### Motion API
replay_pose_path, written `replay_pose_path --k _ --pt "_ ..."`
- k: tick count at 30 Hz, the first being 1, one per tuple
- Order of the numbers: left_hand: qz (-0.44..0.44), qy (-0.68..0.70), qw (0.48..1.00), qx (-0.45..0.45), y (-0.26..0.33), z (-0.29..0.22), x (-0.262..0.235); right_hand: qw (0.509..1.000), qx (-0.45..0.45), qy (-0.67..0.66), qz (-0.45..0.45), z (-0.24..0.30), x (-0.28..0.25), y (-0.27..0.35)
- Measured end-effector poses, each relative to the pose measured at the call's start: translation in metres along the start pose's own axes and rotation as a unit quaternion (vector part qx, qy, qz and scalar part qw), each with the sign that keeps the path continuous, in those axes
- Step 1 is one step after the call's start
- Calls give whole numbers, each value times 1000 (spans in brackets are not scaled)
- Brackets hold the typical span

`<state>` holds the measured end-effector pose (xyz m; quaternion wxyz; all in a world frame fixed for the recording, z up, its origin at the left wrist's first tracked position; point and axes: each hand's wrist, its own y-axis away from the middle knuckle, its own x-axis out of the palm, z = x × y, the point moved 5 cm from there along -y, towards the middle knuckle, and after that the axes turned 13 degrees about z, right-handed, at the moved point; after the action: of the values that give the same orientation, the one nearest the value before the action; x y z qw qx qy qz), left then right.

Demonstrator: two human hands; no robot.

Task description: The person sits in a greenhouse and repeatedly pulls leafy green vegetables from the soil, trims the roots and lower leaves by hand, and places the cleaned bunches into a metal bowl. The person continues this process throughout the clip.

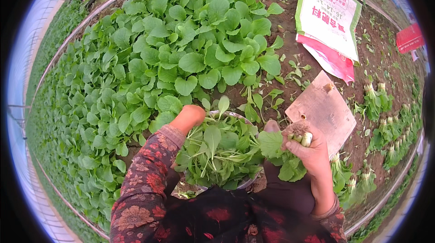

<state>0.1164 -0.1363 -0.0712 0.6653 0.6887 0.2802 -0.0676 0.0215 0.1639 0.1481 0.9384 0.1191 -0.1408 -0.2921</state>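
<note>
Leaves hide the left hand's [189, 117] fingers and most of the basin [235, 116].

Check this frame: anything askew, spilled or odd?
Nothing stands out. Right hand holds a pulled seedling bunch with soil on its roots; left hand rests on the bowl of picked greens.

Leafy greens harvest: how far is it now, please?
Done: a basin heaped with picked greens; more bunches lie on bare soil. In hand: right hand grips a rooted plant; left hand touches the heap. Left: a dense uncut bed.
</note>
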Motion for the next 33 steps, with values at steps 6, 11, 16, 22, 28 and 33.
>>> replay_pose_path --k 6,11,16,22,28,33 --pt "-205 247 936 145 77 -14 -31 999 -20 33 -15 -4 3 4" --pt "-184 638 677 317 148 -54 -25 995 -48 81 -16 4 17 12" --pt "-217 682 530 456 208 -74 -15 990 -79 113 -22 15 44 34" --pt "-378 651 545 370 245 -58 0 990 -83 105 31 15 88 53" --pt "-412 802 265 341 257 -30 19 982 -80 103 137 4 106 54" --pt "-366 785 287 409 258 -87 9 955 -174 148 189 3 138 41"
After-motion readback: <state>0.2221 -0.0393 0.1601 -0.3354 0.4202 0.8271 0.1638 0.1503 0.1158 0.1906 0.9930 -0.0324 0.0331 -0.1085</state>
